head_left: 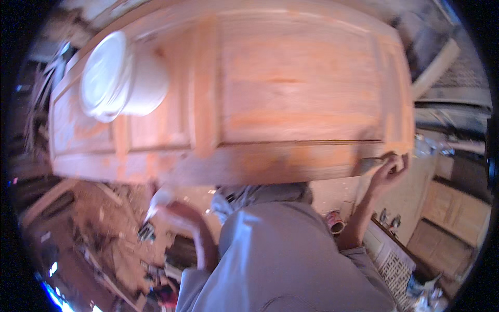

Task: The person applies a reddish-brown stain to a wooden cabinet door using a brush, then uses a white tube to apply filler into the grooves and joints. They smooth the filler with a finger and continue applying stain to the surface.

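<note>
A panelled wooden door (296,73) lies across in front of me, reddish with orange smeared patches. A white plastic bucket (145,83) sits on its left part. My right hand (387,174) is closed on a thin handled tool, probably a scraper (371,162), at the door's near right edge. My left hand (176,210) is below the near left edge, closed on a blurred white object (161,196) that I cannot make out.
Wooden offcuts and clutter (119,270) cover the floor at left. A red can (335,221) stands below the door. At right are wooden panels (452,213) and a patterned board (390,270). A pale timber (436,67) slants beyond the door's right end.
</note>
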Demonstrator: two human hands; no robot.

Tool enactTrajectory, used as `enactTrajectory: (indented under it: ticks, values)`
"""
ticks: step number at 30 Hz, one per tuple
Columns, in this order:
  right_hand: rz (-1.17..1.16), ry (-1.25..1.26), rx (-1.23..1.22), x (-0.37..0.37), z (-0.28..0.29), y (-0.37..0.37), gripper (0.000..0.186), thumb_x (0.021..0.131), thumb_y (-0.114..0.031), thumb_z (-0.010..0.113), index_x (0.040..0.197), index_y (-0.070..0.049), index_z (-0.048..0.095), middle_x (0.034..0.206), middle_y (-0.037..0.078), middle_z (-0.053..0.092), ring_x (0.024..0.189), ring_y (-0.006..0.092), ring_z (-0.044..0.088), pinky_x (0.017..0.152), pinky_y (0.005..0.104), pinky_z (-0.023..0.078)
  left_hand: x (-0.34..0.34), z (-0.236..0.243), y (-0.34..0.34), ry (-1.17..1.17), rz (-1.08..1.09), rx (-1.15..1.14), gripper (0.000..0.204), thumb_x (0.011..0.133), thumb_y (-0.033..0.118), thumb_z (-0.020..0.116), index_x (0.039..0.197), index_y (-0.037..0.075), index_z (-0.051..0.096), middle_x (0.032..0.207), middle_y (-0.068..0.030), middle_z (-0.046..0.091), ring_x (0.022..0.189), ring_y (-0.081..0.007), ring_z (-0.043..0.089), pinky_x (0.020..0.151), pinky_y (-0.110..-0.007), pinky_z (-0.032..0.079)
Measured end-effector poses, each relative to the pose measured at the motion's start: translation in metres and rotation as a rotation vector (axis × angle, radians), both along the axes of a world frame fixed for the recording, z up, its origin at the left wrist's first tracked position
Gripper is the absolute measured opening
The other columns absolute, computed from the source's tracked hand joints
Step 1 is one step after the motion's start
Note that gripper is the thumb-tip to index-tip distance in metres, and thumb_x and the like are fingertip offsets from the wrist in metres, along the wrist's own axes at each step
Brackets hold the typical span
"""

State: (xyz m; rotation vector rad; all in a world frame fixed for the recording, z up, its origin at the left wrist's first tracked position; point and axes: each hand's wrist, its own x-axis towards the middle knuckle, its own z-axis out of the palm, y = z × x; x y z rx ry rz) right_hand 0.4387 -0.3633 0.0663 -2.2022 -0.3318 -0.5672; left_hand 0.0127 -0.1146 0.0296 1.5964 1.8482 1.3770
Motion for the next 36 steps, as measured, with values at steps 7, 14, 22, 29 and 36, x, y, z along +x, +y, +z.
enactTrajectory:
  ticks: [7, 14, 22, 29, 36]
  values:
    - [1.133, 0.371, -0.487, -0.109, 0.061, 0.119, 0.060, 0.089, -0.025, 0.070, 0.141, -0.009, 0.045, 0.127, 0.017, 0.057, 0.114, 0.0332, 0.056, 0.091, 0.0422, 0.050, 0.120, 0.071, 0.004, -0.211, -0.908, -0.250, 0.043, 0.099, 0.029, 0.049, 0.122, -0.007, 0.056, 0.149, -0.0239, 0.036, 0.137, -0.0386, 0.038, 0.112, -0.048, 0.031]
    - [1.320, 0.324, -0.328, -0.162, 0.062, 0.157, 0.073, 0.075, -0.011, 0.075, 0.139, -0.012, 0.042, 0.127, 0.016, 0.058, 0.109, 0.0343, 0.062, 0.085, 0.0434, 0.055, 0.137, 0.080, -0.007, -0.147, -1.176, -0.219, 0.047, 0.096, 0.028, 0.059, 0.130, -0.005, 0.055, 0.155, -0.0279, 0.023, 0.144, -0.0453, 0.025, 0.114, -0.050, 0.028]
    - [1.212, 0.832, -0.071, -0.157, 0.048, 0.167, 0.045, 0.083, -0.005, 0.067, 0.124, -0.004, 0.049, 0.087, 0.012, 0.063, 0.079, 0.0205, 0.063, 0.071, 0.0343, 0.051, 0.141, 0.076, 0.001, -0.942, -1.048, -0.408, 0.106, 0.087, 0.084, 0.016, 0.156, 0.004, 0.010, 0.161, -0.0225, 0.013, 0.151, -0.0336, 0.008, 0.120, -0.050, 0.008]
    - [1.259, 0.946, 0.046, -0.165, 0.053, 0.190, 0.021, 0.093, -0.018, 0.069, 0.103, -0.002, 0.060, 0.077, -0.003, 0.054, 0.068, 0.0048, 0.046, 0.061, 0.0224, 0.039, 0.145, 0.080, 0.010, -0.928, -1.135, -0.462, 0.114, 0.080, 0.090, 0.005, 0.157, 0.005, 0.009, 0.161, -0.0219, 0.017, 0.150, -0.0349, 0.015, 0.119, -0.049, 0.011]
    - [1.260, 1.055, 0.109, -0.150, 0.052, 0.202, 0.018, 0.094, -0.019, 0.068, 0.101, -0.004, 0.060, 0.091, 0.005, 0.066, 0.083, 0.0103, 0.059, 0.074, 0.0272, 0.047, 0.161, 0.077, 0.021, -1.203, -1.061, -0.528, 0.111, 0.081, 0.088, 0.006, 0.157, 0.007, 0.010, 0.161, -0.0184, 0.017, 0.149, -0.0347, 0.018, 0.119, -0.048, 0.013]
